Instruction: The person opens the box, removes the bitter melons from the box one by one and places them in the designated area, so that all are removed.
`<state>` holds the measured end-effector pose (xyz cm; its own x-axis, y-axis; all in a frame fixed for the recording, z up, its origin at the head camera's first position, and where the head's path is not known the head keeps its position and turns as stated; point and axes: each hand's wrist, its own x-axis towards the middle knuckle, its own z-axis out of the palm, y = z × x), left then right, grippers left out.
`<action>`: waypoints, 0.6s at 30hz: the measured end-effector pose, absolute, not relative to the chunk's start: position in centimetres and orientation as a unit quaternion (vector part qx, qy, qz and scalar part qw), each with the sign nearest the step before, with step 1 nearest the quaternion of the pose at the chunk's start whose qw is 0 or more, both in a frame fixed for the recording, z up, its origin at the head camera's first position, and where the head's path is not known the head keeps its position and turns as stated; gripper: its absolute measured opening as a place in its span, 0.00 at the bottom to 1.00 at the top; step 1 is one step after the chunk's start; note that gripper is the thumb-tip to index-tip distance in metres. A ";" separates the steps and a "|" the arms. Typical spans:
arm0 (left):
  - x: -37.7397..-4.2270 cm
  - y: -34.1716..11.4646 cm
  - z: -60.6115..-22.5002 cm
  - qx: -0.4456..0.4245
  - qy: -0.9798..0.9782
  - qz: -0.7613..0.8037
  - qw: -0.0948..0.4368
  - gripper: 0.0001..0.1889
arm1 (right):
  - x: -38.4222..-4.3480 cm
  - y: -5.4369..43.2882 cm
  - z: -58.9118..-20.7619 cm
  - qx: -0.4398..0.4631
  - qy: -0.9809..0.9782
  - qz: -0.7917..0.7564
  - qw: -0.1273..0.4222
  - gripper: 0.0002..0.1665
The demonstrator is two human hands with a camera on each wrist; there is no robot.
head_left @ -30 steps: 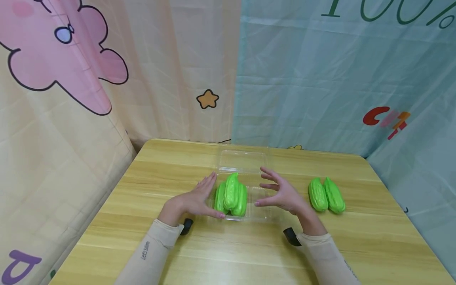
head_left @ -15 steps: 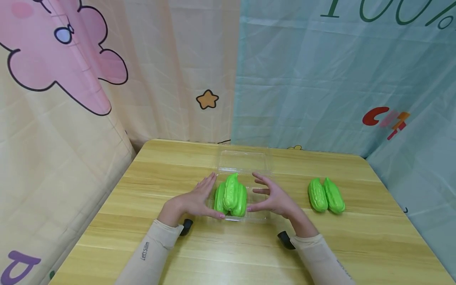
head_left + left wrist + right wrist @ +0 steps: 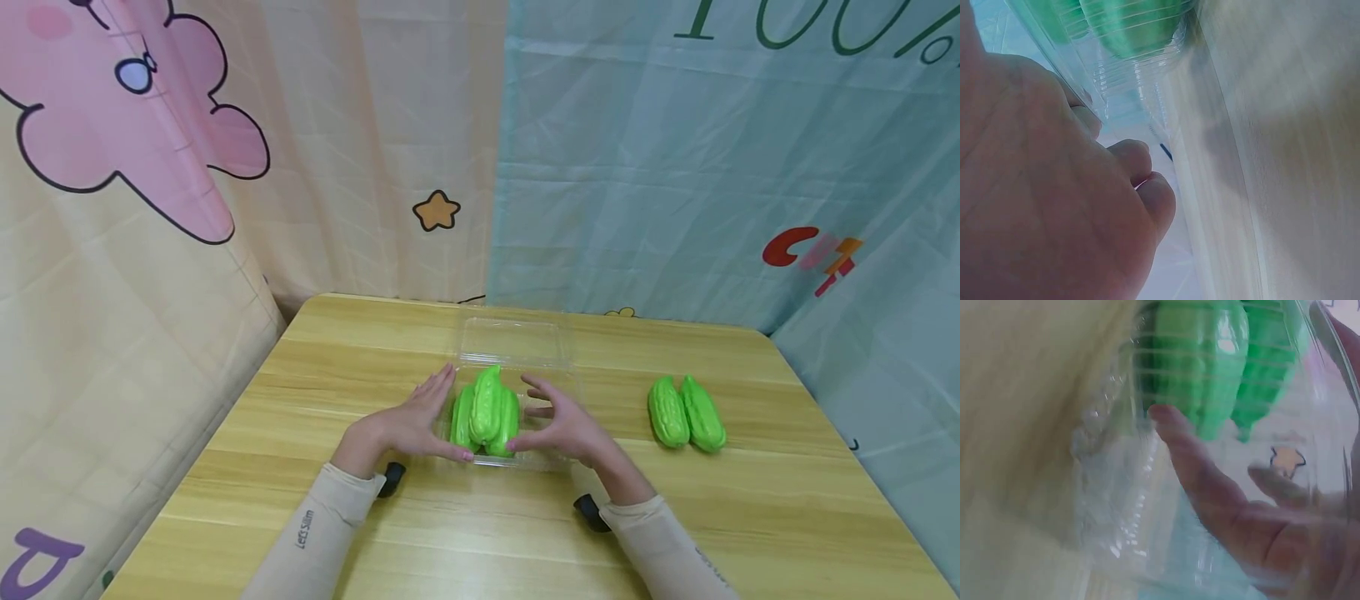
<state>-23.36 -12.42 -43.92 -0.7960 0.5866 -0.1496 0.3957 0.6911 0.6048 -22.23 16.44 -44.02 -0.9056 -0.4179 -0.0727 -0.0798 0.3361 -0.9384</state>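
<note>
Several bright green bitter melons (image 3: 487, 406) lie bunched in the left part of a clear plastic clamshell box (image 3: 495, 461), one on top of the others. My left hand (image 3: 408, 425) rests along the box's left side, fingers straight and thumb at the front rim. In the left wrist view its fingertips (image 3: 1159, 197) show beside the box wall. From the right, my right hand (image 3: 566, 425) reaches into the box with thumb and fingers spread, thumb tip right at the rightmost melon. The right wrist view shows the right fingers (image 3: 1204, 481) through the clear wall, beside the melons (image 3: 1200, 369).
The box's clear lid (image 3: 513, 340) lies folded back behind it. On the wooden table (image 3: 480, 542) to the right lie two more bitter melons, one on the left (image 3: 669, 412) and one on the right (image 3: 703, 415). Printed curtains (image 3: 675, 183) hang around the table.
My right hand has moved left, over the box's right part up to the melons, its fingers still spread. The left hand has stayed in place.
</note>
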 end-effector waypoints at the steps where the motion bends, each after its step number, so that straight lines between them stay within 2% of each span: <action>1: -23.3 -12.4 -43.9 0.271 0.904 0.284 0.168 0.73 | -22.2 16.3 -44.1 -0.154 0.806 -0.551 0.152 0.65; 18: -22.9 -12.4 -43.5 0.269 0.908 0.276 0.167 0.73 | -22.0 15.0 -44.8 -0.120 0.811 -0.552 0.154 0.66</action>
<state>-22.90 -12.35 -43.52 -0.7991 0.5808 -0.1552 0.3965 0.7033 0.5901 -21.96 15.02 -44.80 -0.9234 -0.3653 -0.1178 -0.0244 0.3621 -0.9318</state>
